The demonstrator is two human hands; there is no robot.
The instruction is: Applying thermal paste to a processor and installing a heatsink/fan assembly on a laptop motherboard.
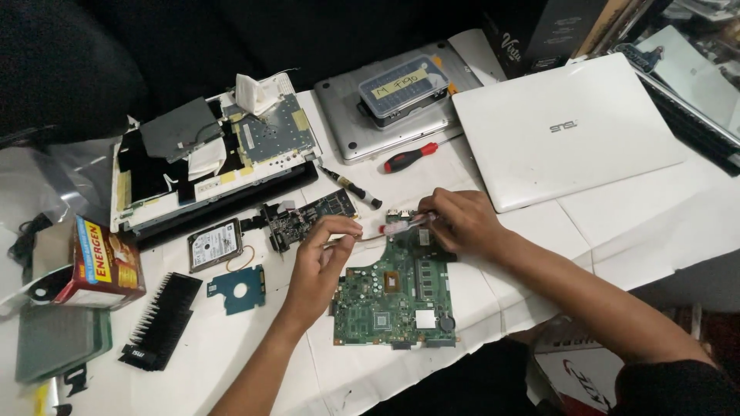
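Green motherboard (393,296) under both hands, right hand (460,222) pinching a tube (402,226).

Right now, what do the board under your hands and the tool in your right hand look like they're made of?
Circuit board: looks like green laminate with a matte finish, shiny metal chips and solder points dotted across it. Tool in the right hand: seemingly clear, glossy plastic with a red end; too small to be sure. The left hand pinches something thin.
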